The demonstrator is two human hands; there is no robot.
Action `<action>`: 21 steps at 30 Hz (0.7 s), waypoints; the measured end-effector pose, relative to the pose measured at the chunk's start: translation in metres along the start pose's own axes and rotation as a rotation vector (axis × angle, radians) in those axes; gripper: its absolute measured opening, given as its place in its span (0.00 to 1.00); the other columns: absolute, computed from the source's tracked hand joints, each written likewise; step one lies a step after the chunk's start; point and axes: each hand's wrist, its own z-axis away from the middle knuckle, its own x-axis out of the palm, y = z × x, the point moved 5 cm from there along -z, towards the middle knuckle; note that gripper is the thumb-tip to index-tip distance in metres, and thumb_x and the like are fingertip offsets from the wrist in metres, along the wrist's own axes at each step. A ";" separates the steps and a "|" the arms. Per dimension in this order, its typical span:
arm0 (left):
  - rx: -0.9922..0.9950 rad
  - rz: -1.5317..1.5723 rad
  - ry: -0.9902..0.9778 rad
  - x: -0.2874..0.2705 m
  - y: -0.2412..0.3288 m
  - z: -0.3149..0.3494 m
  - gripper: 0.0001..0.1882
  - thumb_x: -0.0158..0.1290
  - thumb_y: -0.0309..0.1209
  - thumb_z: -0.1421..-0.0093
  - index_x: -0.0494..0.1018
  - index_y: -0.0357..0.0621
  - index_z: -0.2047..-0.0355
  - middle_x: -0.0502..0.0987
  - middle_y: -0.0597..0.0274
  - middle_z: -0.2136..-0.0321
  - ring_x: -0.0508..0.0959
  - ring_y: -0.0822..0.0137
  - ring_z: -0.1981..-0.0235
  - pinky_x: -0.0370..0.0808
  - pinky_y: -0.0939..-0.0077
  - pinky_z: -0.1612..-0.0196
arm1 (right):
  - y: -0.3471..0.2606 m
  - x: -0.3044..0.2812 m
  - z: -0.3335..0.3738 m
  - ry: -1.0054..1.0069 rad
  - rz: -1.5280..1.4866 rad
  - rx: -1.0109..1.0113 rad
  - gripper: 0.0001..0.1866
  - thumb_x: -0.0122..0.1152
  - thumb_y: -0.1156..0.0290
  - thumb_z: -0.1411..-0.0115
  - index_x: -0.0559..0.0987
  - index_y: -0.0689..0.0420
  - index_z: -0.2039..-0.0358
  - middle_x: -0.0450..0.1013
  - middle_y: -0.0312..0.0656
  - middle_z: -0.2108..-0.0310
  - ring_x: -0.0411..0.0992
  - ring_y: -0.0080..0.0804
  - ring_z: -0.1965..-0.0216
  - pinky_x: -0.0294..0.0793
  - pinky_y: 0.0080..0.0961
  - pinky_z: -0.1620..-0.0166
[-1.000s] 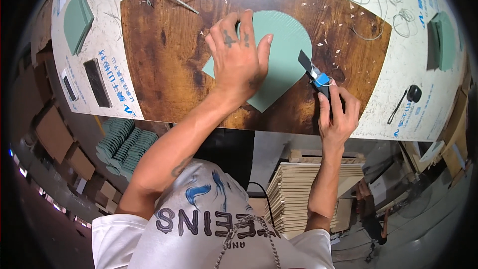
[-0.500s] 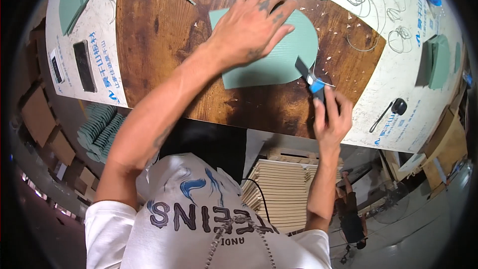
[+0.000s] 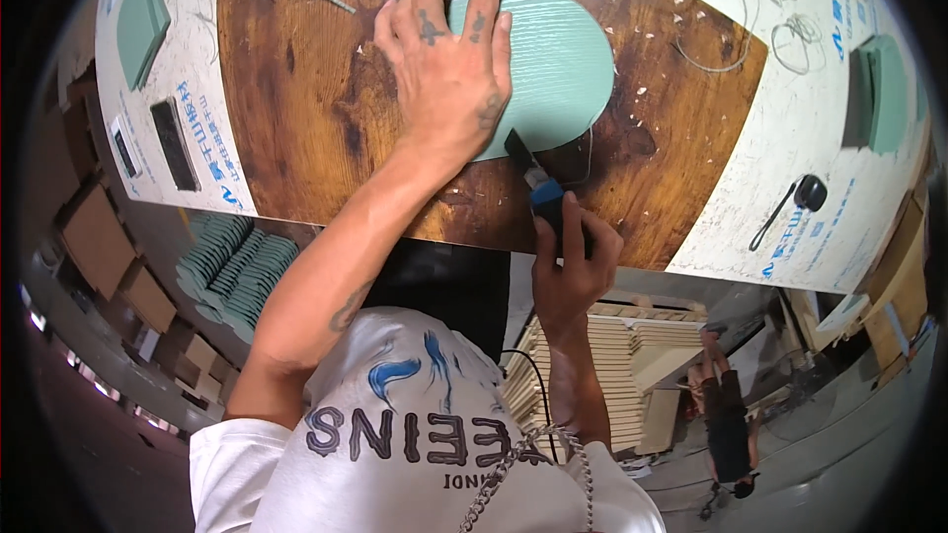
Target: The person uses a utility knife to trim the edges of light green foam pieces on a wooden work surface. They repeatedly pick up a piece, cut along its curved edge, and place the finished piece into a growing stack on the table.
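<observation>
And here's the green panel, round-ended on the right, flat on the wood-grain board in the middle of the white worktop! The left hand is planted across its left part, fingers slightly spread and holding it down flat; the right hand has its fingers wrapped round the utility knife, blade lapping over the panel's near edge

It looks light and fairly stiff, I'd say, perhaps a bit slick on that ribbed face, its thin rim easily nicked; a broad flat palm away from the blade seems the best hold

Now the count: 2 hands, 1 panel under them, 1 knife; over on the left, 1 smartphone and 1 small white device; on the right, 1 black strapped gadget. Also 2 piles, the left green pile and right green pile, pieces overlapping too much to number
</observation>
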 end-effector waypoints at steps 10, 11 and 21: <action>0.744 0.301 -0.552 -0.012 0.013 0.033 0.33 0.56 0.48 0.36 0.64 0.65 0.31 0.58 0.53 0.29 0.56 0.51 0.28 0.37 0.33 0.29 | 0.036 -0.018 0.000 0.201 0.118 0.268 0.29 0.70 0.65 0.41 0.76 0.52 0.39 0.71 0.44 0.59 0.71 0.46 0.58 0.73 0.45 0.56; 0.766 0.252 -0.542 -0.012 0.014 0.033 0.33 0.57 0.47 0.37 0.64 0.67 0.31 0.56 0.51 0.29 0.54 0.49 0.27 0.37 0.32 0.29 | 0.036 -0.019 -0.003 0.225 0.113 0.260 0.28 0.70 0.66 0.41 0.76 0.52 0.40 0.71 0.43 0.59 0.71 0.45 0.59 0.73 0.44 0.56; 0.816 0.046 -0.586 -0.006 0.023 0.039 0.29 0.52 0.49 0.33 0.62 0.77 0.31 0.41 0.45 0.25 0.41 0.41 0.25 0.32 0.25 0.31 | 0.040 -0.028 0.003 0.276 0.013 0.188 0.25 0.71 0.69 0.41 0.78 0.53 0.43 0.71 0.39 0.60 0.71 0.39 0.59 0.73 0.37 0.57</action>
